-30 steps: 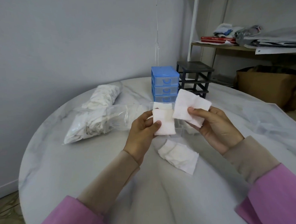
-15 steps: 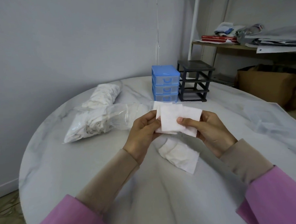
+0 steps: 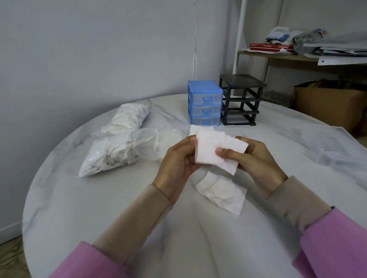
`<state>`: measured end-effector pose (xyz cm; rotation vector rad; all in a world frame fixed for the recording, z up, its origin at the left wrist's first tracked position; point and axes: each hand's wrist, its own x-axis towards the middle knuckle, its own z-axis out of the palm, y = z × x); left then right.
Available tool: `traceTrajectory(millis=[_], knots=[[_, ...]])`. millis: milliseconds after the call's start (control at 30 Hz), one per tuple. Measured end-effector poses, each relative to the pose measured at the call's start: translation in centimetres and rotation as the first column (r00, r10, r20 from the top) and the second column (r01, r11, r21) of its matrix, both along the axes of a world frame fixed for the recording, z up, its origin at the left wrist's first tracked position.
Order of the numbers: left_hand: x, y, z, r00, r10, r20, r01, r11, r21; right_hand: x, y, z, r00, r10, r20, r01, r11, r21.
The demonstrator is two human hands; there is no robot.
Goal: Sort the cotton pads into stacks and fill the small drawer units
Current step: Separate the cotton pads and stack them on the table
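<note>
A round white marble-patterned table (image 3: 97, 207) is carrying two clear bags of cotton pads (image 3: 119, 150) at its left, a blue three-drawer unit (image 3: 205, 102) and a black drawer frame (image 3: 241, 101) standing just beside each other at the back, and loose cotton pads (image 3: 221, 192) lying near the middle.

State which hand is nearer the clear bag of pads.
Left. The left hand is just right of the bag of pads; the right hand sits farther right, beyond the held pads.

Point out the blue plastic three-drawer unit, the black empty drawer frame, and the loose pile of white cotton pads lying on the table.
blue plastic drawer unit (image 3: 205, 102), head view, middle drawer front
black drawer frame (image 3: 241, 100), head view, front post
loose cotton pad pile (image 3: 220, 192), head view, centre
</note>
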<state>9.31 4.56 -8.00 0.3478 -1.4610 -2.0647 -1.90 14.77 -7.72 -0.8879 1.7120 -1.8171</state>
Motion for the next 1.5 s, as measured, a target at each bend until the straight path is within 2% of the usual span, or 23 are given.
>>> traceTrajectory(millis=[233,367,500,633,733,867,1033,1167,1500], knots=[[0.1,0.2,-0.5,0.999,0.032,-0.019,-0.034,0.993,-0.114,0.0,0.1,0.2,0.999,0.043,-0.025,-0.043,0.999,-0.007],[0.1,0.1,-0.5,0.998,0.039,-0.043,-0.044,0.991,-0.123,-0.2,0.3,0.4,0.996,0.088,0.027,-0.086,0.994,-0.068],[0.1,-0.1,-0.4,0.996,0.055,-0.069,-0.06,0.995,-0.078,-0.7,0.5,0.5,1.0,0.006,0.026,-0.004,0.995,-0.104],[0.1,-0.3,-0.5,0.985,0.159,-0.063,-0.163,0.985,-0.056,-1.5,0.6,0.8,0.995,-0.088,0.054,0.095,0.985,-0.146],[0.1,-0.3,-0.6,0.981,0.187,-0.059,-0.191,0.979,-0.075,-1.4,0.5,1.0,0.996,-0.05,0.079,0.063,0.984,-0.168],[0.0,-0.2,-0.8,0.99,0.14,-0.01,-0.141,0.986,-0.091,-0.8,0.4,0.9,0.994,0.058,0.088,-0.044,0.987,-0.152],[-0.1,0.0,-0.9,0.996,0.079,0.047,-0.072,0.988,-0.134,0.0,0.1,0.4,0.989,0.15,0.003,-0.149,0.985,-0.09],[-0.1,0.4,-0.8,0.997,0.019,0.073,-0.006,0.985,-0.172,0.1,-0.2,0.1,0.991,0.11,-0.079,-0.111,0.994,-0.01],[-0.2,0.9,-0.4,0.998,-0.008,0.07,0.013,0.997,-0.082,-0.3,-0.1,-0.1,0.984,0.04,-0.175,-0.049,0.998,-0.05]])
